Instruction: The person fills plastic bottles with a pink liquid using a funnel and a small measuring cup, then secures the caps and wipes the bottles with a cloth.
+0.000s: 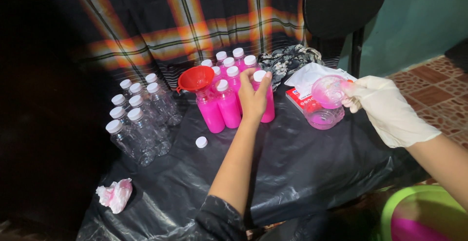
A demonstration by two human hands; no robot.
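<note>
My bare left hand (253, 97) wraps around a capped bottle of pink liquid (267, 105) at the right edge of a cluster of filled pink bottles (227, 102). A red funnel (196, 78) sits in the uncapped bottle (210, 114) at the cluster's front left. My right hand (385, 107), in a white glove, holds a small clear plastic cup (327, 91) tilted over a clear container with pink residue (321, 116).
Several empty clear bottles with white caps (139, 121) stand at the left on the black plastic sheet (292, 168). A loose white cap (201, 142), a pink-stained tissue (115, 195), a green basin (424, 216), a dark chair (341, 7).
</note>
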